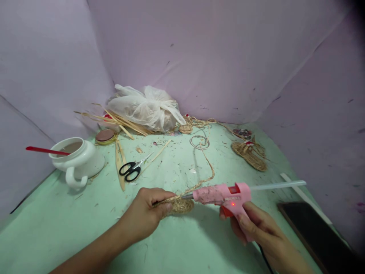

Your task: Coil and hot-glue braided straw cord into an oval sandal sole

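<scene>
My left hand (151,209) pinches a coiled piece of braided straw cord (182,206) between thumb and fingers. From that piece the loose cord (210,175) runs back over the table towards the far side. My right hand (256,228) is wrapped round the handle of a pink glue gun (222,194), fingers by its red trigger. Its metal nozzle points left and meets the cord beside my left thumb; whether glue is coming out cannot be made out. A red light glows on the gun, and a clear glue stick (279,185) juts from its back.
Scissors (134,168) with black handles lie left of centre. A white pot (97,158) with a red stick stands at the left. Straw strips and a white plastic bag (145,108) sit at the back. A small woven sandal (248,154) and a dark phone-like slab (316,236) are on the right.
</scene>
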`<action>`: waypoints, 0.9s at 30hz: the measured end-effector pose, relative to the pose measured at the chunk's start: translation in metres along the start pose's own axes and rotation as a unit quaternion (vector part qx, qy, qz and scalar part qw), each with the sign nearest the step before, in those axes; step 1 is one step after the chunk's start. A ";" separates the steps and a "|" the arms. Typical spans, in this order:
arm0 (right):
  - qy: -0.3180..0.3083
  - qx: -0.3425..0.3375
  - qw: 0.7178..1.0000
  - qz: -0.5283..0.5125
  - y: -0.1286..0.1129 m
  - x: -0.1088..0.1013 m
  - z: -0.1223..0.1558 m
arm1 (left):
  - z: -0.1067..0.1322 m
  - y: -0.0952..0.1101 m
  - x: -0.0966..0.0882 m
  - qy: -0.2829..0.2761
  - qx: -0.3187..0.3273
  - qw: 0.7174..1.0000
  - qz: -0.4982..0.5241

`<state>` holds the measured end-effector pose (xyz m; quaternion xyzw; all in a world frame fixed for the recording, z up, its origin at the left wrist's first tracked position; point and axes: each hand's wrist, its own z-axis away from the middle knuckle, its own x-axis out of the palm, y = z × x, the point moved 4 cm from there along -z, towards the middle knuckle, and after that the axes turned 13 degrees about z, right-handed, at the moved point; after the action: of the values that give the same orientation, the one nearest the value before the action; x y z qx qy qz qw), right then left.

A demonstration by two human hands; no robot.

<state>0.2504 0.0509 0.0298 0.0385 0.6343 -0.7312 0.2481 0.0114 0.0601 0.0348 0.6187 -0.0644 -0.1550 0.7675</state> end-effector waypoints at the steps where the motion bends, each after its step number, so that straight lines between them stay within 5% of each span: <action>1: 0.007 0.002 1.000 -0.002 0.000 0.001 0.000 | 0.000 0.000 0.000 -0.003 0.003 1.000 -0.002; 19: -0.052 -0.045 0.998 0.010 0.005 0.001 -0.001 | 0.001 0.003 0.002 0.004 0.021 1.000 -0.021; 27: -0.026 -0.025 0.999 -0.009 0.007 -0.001 0.000 | 0.001 0.002 0.000 0.015 0.021 1.000 -0.014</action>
<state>0.2541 0.0507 0.0233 0.0074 0.6458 -0.7184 0.2584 0.0118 0.0600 0.0370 0.6375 -0.0475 -0.1550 0.7532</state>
